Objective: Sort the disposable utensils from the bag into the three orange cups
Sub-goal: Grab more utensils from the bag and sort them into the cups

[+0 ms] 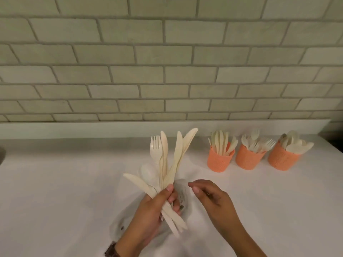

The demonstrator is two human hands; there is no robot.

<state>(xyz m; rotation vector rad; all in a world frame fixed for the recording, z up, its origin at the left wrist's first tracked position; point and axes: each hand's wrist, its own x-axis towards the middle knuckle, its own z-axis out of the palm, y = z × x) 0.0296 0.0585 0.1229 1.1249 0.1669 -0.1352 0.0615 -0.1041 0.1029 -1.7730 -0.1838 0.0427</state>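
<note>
My left hand (pixel 155 208) grips a fanned bunch of cream plastic utensils (pixel 167 162): a fork, a spoon and several knives, tips pointing up. My right hand (pixel 209 196) hovers just right of the bunch with fingers loosely curled, holding nothing. Beneath both hands lies the clear plastic bag (pixel 181 193), flat on the white counter. Three orange cups stand in a row at the right: the left cup (pixel 220 160) holds knives, the middle cup (pixel 248 158) holds forks and one spoon, the right cup (pixel 283 159) holds spoons.
The white counter (pixel 65 191) runs back to a pale brick wall (pixel 167 71). A dark rounded edge (pixel 1 154) shows at the far left. A watch band (pixel 111 250) sits on my left wrist.
</note>
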